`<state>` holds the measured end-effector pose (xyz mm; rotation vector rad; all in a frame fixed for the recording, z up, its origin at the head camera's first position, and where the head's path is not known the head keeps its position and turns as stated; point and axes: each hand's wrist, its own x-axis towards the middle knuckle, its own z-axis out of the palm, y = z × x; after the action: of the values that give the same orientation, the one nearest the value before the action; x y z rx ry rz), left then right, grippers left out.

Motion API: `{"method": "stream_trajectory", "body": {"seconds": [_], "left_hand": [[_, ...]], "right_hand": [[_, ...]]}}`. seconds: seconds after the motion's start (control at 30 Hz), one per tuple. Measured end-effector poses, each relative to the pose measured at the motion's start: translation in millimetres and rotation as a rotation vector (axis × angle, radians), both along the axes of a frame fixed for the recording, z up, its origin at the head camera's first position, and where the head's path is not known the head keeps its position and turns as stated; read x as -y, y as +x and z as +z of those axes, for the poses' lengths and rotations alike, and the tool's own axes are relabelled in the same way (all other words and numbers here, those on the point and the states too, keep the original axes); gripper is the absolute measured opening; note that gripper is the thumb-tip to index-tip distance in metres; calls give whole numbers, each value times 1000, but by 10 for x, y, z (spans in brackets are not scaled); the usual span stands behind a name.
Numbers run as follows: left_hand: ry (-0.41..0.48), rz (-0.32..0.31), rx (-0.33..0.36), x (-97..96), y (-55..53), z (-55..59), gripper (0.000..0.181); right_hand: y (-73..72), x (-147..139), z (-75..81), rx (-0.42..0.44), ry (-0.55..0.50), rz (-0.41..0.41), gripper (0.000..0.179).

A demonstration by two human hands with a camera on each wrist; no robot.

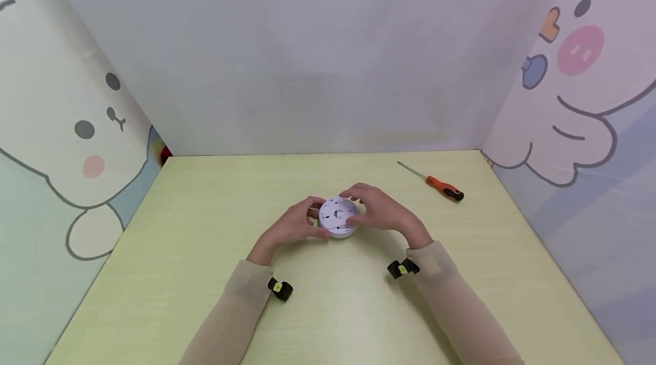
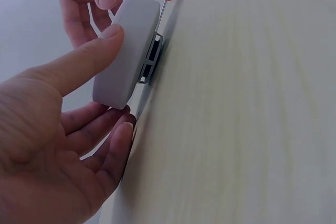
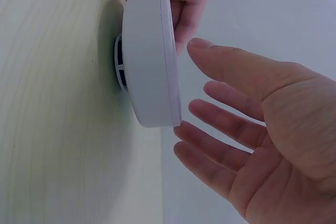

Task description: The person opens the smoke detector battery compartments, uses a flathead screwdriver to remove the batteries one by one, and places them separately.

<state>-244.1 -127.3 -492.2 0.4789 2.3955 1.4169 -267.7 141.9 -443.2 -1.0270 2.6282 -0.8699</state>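
Note:
A round white smoke detector (image 1: 336, 230) lies near the middle of the table with its flat, slotted back facing up. Its slotted dome (image 2: 153, 59) points down at the tabletop. The left hand (image 1: 293, 224) holds the detector by its side, thumb on the near rim and fingers around the far side. Over the right edge hovers the right hand (image 1: 383, 211), its fingers spread and loosely bent. In the right wrist view, a gap shows between that thumb and the detector's back, and the other fingertips are close to its edge.
A screwdriver (image 1: 442, 187) with an orange and black handle lies at the back right, its shaft toward the back. The pale wood-grain table (image 1: 205, 200) meets a plain backdrop (image 1: 328, 69) at its rear edge, with cartoon-printed panels on both sides.

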Motion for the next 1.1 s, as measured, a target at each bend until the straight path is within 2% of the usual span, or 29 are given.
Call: {"method": "stream_trajectory", "body": {"seconds": [0.5,0.7,1.1], "left_hand": [[-4,8,10,3,33,23,77],[-1,5,15,2,31,7,78],[9,-3,11,6,27,11,77]], "right_hand": [[-94,231,237,-26,197,163,57],[-117,303,262,-41,281,184,56],[-166,359,301,-50,336,225,53]]}}
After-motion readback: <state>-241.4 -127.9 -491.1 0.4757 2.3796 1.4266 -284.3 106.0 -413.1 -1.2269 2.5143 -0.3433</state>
